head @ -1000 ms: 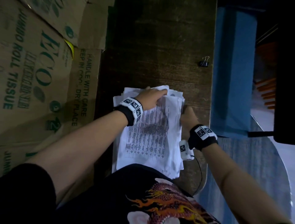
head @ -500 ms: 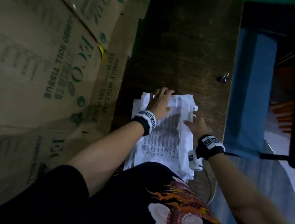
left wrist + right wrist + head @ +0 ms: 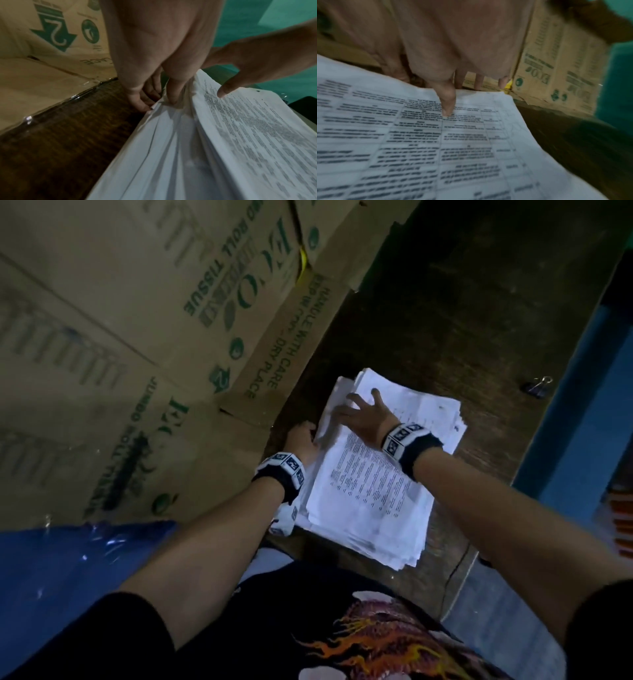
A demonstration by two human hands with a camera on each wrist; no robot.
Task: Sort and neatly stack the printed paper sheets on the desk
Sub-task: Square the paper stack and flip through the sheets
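Observation:
A thick, uneven stack of printed paper sheets (image 3: 373,491) lies on the dark wooden desk (image 3: 462,313). My left hand (image 3: 303,438) is at the stack's left edge. In the left wrist view its thumb and curled fingers (image 3: 140,104) pinch the edges of the lower sheets (image 3: 163,148). My right hand (image 3: 359,414) reaches across and lies flat on the top sheet with fingers spread. In the right wrist view its thumb (image 3: 447,106) presses on the printed top sheet (image 3: 419,142), and the fingers extend past the far edge.
Cardboard boxes (image 3: 164,313) stand against the desk's left side, close to my left hand. A black binder clip (image 3: 537,386) lies near the desk's right edge. A blue plastic sheet (image 3: 68,577) is at lower left, a blue panel (image 3: 582,412) on the right.
My left hand has gone from the stack's far top edge to its left edge. My right hand has moved from the right edge across onto the top sheet. The head view swung left.

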